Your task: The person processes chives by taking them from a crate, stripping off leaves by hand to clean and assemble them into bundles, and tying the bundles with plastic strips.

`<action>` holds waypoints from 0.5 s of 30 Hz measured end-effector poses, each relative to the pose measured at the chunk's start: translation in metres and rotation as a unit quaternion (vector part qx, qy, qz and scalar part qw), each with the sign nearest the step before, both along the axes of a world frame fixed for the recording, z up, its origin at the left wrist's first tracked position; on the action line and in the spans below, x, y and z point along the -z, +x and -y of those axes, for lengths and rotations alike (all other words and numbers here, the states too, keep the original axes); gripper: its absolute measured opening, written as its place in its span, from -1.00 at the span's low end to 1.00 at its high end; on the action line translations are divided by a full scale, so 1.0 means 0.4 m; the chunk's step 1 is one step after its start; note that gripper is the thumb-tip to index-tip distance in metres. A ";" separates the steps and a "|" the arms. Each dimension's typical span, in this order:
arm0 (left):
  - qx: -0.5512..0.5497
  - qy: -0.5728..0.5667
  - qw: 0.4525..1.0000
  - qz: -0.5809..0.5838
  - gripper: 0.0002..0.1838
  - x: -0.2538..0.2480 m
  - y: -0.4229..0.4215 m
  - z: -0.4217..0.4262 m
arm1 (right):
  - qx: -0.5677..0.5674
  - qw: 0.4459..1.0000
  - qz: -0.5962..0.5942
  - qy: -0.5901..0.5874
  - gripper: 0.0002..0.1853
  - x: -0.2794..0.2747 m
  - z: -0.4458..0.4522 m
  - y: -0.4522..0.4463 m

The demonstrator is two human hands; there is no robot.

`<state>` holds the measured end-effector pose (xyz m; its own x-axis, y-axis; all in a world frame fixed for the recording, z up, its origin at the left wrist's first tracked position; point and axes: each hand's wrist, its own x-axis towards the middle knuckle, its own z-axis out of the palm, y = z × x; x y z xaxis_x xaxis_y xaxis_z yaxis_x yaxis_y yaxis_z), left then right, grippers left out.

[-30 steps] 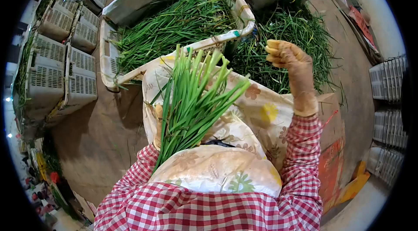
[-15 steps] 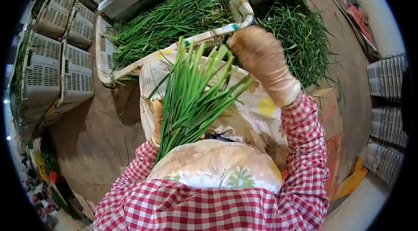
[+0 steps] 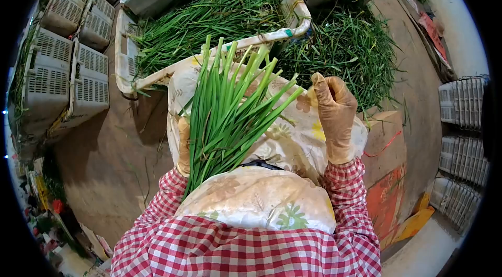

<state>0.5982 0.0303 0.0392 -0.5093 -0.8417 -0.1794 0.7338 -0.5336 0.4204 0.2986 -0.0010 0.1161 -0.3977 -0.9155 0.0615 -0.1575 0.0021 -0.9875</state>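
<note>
My left hand [image 3: 184, 143], in a tan glove, is closed around a bunch of Chinese chives [image 3: 225, 110]. The stalks fan out, pale cut ends up and away from me, over my lap. Most of that hand's fingers are hidden behind the leaves. My right hand [image 3: 334, 107], gloved too, is raised to the right of the bunch and apart from it. Its thumb and fingers are curled together with nothing showing between them. Beneath both hands lies a floral apron [image 3: 256, 193].
A white plastic crate [image 3: 125, 62] of loose greens stands ahead. Beside it is a heap of loose leaves [image 3: 345, 47] on the floor. Stacked crates [image 3: 49, 78] line the left, with more crates [image 3: 463, 102] at the right wall. A cardboard box [image 3: 384, 146] sits right of my lap.
My right hand has come down and back toward me, away from the crate rim, and turned thumb-up. The left hand and its bunch have barely moved.
</note>
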 end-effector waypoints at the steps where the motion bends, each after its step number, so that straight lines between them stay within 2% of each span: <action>1: -0.012 -0.006 0.999 0.040 -0.31 0.001 0.002 -0.003 | -0.001 1.000 -0.002 -0.004 -0.67 -0.007 -0.002 -0.001; 3: -0.045 -0.019 0.985 0.165 -0.20 -0.004 0.002 -0.009 | -0.072 0.988 -0.090 0.103 -0.71 -0.034 -0.006 0.000; 4: -0.062 -0.031 0.978 0.196 -0.20 -0.013 -0.004 -0.012 | -0.084 0.978 -0.182 0.054 -0.66 -0.048 -0.013 0.019; 5: -0.062 -0.033 0.979 0.194 -0.20 -0.007 -0.002 -0.014 | -0.106 0.966 -0.215 0.099 -0.65 -0.071 -0.014 0.039; 7: -0.082 0.011 0.986 0.146 -0.19 0.020 0.012 -0.019 | -0.139 0.956 -0.216 0.141 -0.66 -0.025 0.000 0.045; 8: -0.080 -0.004 0.985 0.156 -0.17 0.034 0.010 -0.005 | -0.142 0.956 -0.217 0.138 -0.66 0.001 0.003 0.042; 9: -0.086 -0.007 0.984 0.154 -0.17 0.034 0.010 0.000 | -0.157 0.966 -0.059 0.197 -0.69 0.022 0.008 0.037; 10: -0.067 0.002 0.989 0.136 -0.16 0.033 0.011 0.002 | -0.168 0.948 0.102 0.252 -0.71 0.035 0.011 0.034; 11: -0.047 0.012 0.992 0.117 -0.15 0.031 0.013 0.006 | -0.172 0.947 0.100 0.251 -0.71 0.033 0.012 0.036; 12: -0.019 0.000 0.996 0.087 -0.13 -0.027 -0.023 0.022 | -0.171 0.936 0.186 0.247 -0.73 0.030 0.010 0.040; 13: -0.022 0.000 0.996 0.088 -0.13 -0.026 -0.038 0.017 | -0.168 0.917 0.270 0.241 -0.74 0.026 0.006 0.043; 15: -0.014 0.052 0.998 0.033 -0.20 -0.006 -0.044 0.019 | -0.186 0.923 0.225 0.253 -0.78 -0.004 0.007 0.031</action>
